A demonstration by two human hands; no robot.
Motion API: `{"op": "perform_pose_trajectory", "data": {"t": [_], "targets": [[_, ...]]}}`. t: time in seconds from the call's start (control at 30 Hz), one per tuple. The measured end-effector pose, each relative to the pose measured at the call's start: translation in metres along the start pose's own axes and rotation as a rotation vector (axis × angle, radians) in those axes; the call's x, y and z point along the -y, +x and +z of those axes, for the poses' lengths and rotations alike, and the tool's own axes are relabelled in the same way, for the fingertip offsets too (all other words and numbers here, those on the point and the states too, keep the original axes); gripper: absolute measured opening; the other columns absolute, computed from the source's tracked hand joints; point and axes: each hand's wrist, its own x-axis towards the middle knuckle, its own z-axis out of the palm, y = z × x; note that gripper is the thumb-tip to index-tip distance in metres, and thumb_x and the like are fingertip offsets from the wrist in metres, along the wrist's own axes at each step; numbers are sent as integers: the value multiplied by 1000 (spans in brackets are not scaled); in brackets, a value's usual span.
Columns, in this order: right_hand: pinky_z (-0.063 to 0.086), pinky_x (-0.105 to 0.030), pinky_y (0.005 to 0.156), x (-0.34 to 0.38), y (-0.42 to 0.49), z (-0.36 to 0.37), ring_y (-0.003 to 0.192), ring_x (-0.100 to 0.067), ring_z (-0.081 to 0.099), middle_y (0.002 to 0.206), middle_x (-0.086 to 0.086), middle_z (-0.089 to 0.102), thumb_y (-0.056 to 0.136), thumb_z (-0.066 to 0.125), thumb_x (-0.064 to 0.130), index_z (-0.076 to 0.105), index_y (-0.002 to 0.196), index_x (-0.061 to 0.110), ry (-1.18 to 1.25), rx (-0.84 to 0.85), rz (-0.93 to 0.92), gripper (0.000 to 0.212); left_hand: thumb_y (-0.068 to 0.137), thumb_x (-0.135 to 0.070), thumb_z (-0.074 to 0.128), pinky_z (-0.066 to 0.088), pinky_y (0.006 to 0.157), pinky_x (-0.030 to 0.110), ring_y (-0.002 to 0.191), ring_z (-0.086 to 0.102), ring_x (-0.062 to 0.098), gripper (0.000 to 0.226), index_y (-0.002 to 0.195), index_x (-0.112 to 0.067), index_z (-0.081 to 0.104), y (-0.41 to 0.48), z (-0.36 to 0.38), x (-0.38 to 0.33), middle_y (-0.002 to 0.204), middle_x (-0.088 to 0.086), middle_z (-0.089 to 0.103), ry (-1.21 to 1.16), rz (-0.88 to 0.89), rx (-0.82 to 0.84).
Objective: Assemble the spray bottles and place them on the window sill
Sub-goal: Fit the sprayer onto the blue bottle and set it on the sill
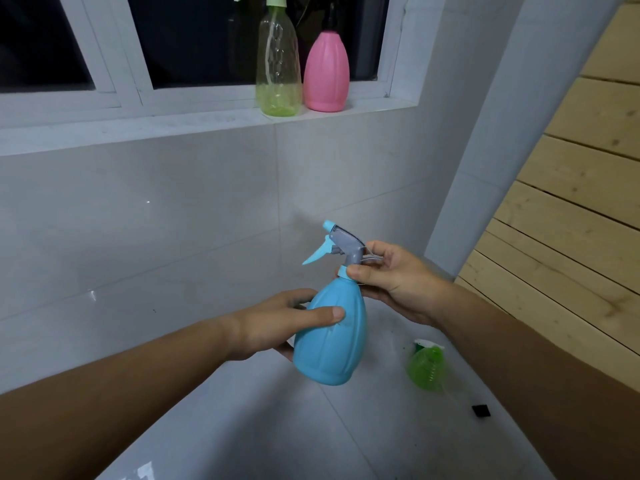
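Note:
A blue spray bottle (332,344) is held upright in mid-air in front of the tiled wall. My left hand (277,323) wraps its round body from the left. My right hand (391,278) pinches the blue collar at the neck, just under the grey and blue trigger head (341,244), which sits on top and points left. On the window sill (173,128) stand a clear green spray bottle (277,64) and a pink spray bottle (326,72), side by side and upright. A small green bottle (427,367) stands on the floor at the lower right.
A dark window with white frames (135,81) rises behind the sill. Pale wooden planks (571,202) run along the right side. A small black object (480,410) lies on the grey floor near the green bottle.

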Motion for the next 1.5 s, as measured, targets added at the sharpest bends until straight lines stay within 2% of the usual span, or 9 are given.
{"op": "perform_pose_trajectory", "data": {"t": [0.23,0.43,0.6,0.8,0.87,1.07,1.2,1.33,1.5], "targets": [[55,-41,90,-8,8,8,87,-18,70,89,-3,73,85,72,10,65,109,10,-94,-38,-39,25,63,-71,73,64,89,50,113,73,16,82,134,-33,55,0,7,1,126,-1,72,-40,-19,-20],[56,-39,91,-6,7,11,93,-20,68,90,1,72,88,68,11,58,125,19,-52,-4,-73,39,71,-65,72,64,81,33,107,74,13,75,136,-36,46,3,16,-4,123,-6,72,-54,-21,-43],[58,-41,86,-14,5,17,95,-32,68,93,-8,71,93,60,4,67,115,13,105,24,-40,25,78,-59,71,61,97,46,107,77,17,54,126,-35,64,5,27,-7,115,-3,79,-138,-11,16],[56,-41,87,-10,8,19,94,-27,70,88,-6,74,90,65,10,70,108,14,62,0,-42,19,72,-62,77,63,85,45,109,76,23,73,135,-36,53,7,31,-4,124,2,75,-267,12,4],[57,-38,88,-6,7,15,92,-24,69,88,-3,74,91,64,10,71,106,16,-1,-7,-47,18,66,-65,82,61,92,52,114,74,26,88,140,-35,47,8,29,-2,129,3,72,-258,4,5],[58,-31,79,-1,2,7,90,-18,71,93,-3,75,90,64,11,69,112,15,-30,-11,-21,22,72,-25,81,46,111,63,127,66,32,75,141,-27,51,8,19,2,138,10,67,-233,12,130],[60,-32,80,1,-1,7,86,-15,71,92,-4,73,90,65,10,67,116,8,-16,-59,-45,26,72,-31,87,56,103,52,114,74,25,63,130,-24,64,8,19,-2,123,5,77,-146,18,30],[61,-38,80,-2,-1,8,85,-16,72,91,-5,72,90,67,12,68,114,5,-15,-124,-55,25,70,-41,89,63,88,52,108,75,31,60,123,-26,67,9,30,-5,117,11,77,-206,34,-87],[59,-40,79,1,0,5,78,-16,69,86,-6,70,89,67,13,69,106,5,-1,-191,-62,19,80,-28,79,60,93,56,111,75,34,56,131,-16,62,8,30,-4,126,17,74,-393,-11,51]]}}
